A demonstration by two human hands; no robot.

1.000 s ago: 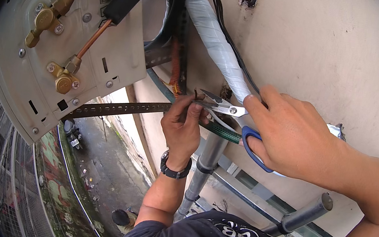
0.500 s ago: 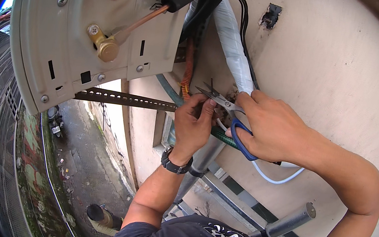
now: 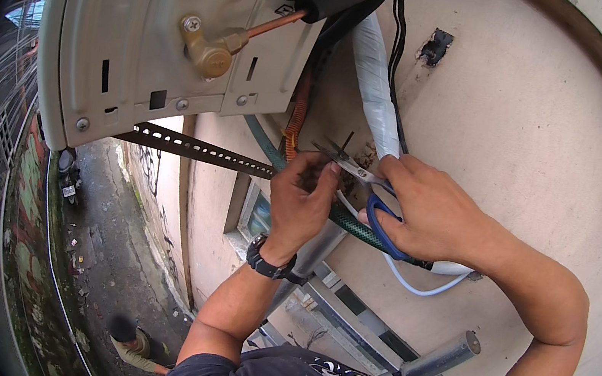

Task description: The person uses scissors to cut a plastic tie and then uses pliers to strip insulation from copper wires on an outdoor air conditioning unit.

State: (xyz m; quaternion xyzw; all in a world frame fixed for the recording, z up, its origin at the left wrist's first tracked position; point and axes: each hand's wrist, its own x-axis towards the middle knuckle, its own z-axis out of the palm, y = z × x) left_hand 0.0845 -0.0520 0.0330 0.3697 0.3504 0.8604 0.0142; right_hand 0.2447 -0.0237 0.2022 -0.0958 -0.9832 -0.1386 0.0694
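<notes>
My right hand (image 3: pixel 432 210) is closed around scissors (image 3: pixel 380 226) with blue handles, fingers through the loops. Their metal blades point left, just above the fingertips of my left hand (image 3: pixel 307 189). That hand is pinched shut, a dark watch on its wrist; what lies between thumb and finger is too small to make out. Beside its fingertips a white cable (image 3: pixel 345 200) comes out, and a thin dark stub (image 3: pixel 348 141) sticks up at the blades. Behind my hands are a green hose (image 3: pixel 361 228), an orange corrugated conduit (image 3: pixel 297 114) and a white-wrapped pipe bundle (image 3: pixel 377 83).
An outdoor air-conditioner unit (image 3: pixel 145 35) with brass valves (image 3: pixel 211 58) fills the upper left, on a perforated metal bracket (image 3: pixel 199 149). Below are a metal pole (image 3: pixel 442 359), the wall (image 3: pixel 540 129), and far down an alley (image 3: pixel 105 237) with a person (image 3: pixel 133 345) and a motorbike (image 3: pixel 68 174).
My view has turned, so the unit sits further right and higher in the picture. Both hands and the scissors keep nearly the same pose. The person below appears further left.
</notes>
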